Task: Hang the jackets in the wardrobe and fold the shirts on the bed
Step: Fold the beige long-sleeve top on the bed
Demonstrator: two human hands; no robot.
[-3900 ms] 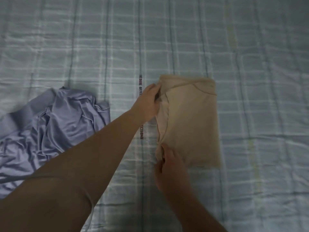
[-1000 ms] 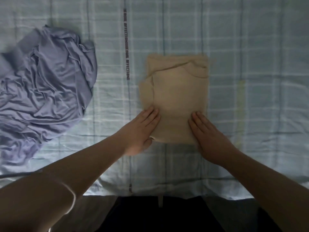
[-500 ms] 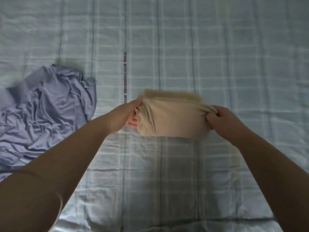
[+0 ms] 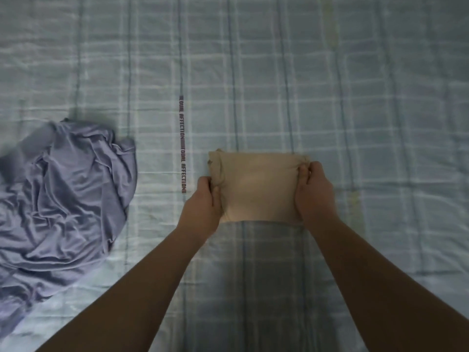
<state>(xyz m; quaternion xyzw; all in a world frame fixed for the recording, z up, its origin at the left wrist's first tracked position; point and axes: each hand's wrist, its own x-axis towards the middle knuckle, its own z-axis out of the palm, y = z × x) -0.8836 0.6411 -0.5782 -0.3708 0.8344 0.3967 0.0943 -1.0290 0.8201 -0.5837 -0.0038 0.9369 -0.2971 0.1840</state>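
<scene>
The folded beige shirt (image 4: 256, 186) is a compact rectangle over the middle of the bed (image 4: 355, 97), and it is unclear whether it touches the sheet. The left hand (image 4: 203, 203) grips its left edge with the thumb on top. The right hand (image 4: 314, 194) bunches the right edge near the far corner. Both forearms reach forward, roughly parallel. A printed strip (image 4: 182, 148) runs just left of the shirt. A crumpled purple shirt (image 4: 63, 199) lies well apart beyond it. Checked sheet stretches wide ahead and to the right.
</scene>
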